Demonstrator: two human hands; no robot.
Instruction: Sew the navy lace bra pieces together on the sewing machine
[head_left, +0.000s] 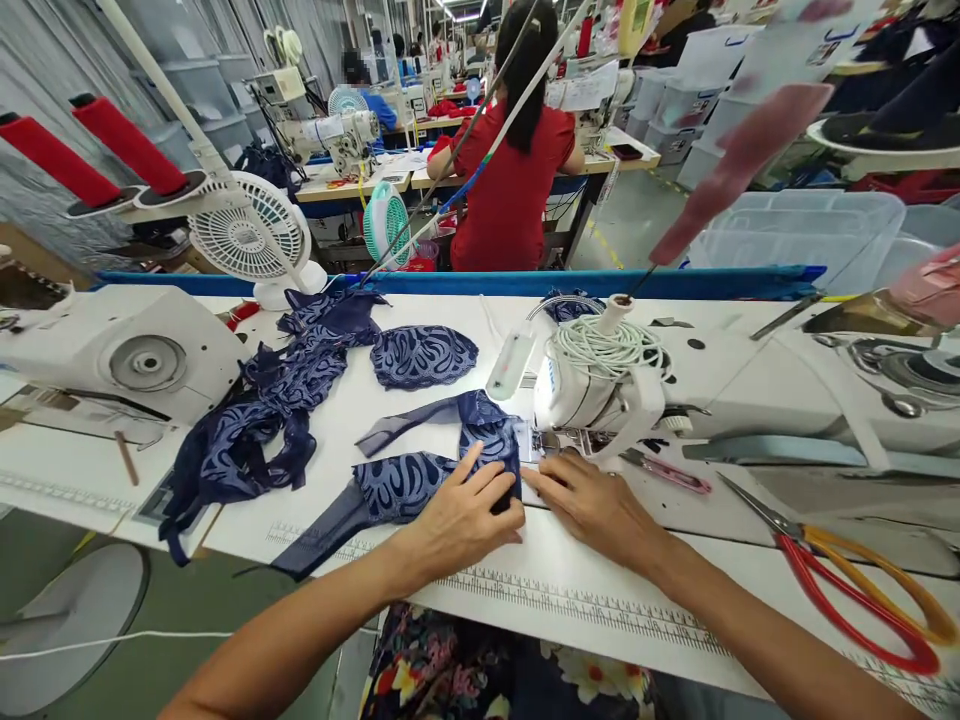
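My left hand [469,515] lies on a navy lace-patterned garment piece [405,485], fingers spread and pressing it against the table. Plain navy straps trail from the piece to the left. Its right edge is beside the sewing machine's presser foot [555,440]. My right hand [592,500] rests close to that foot with fingers stretched toward the fabric edge; its thumb is hidden. Beyond the garment piece lies a loose patterned cup piece [424,357]. A heap of similar navy pieces [262,420] is on the left, partly over the table's front edge.
The sewing machine head [600,390] carries a coil of pale cord [607,345]. Scissors [832,570] and a pink-handled small tool [667,470] are on the right. A white fan [251,230] stands at the back left. A person in red [502,185] sits ahead.
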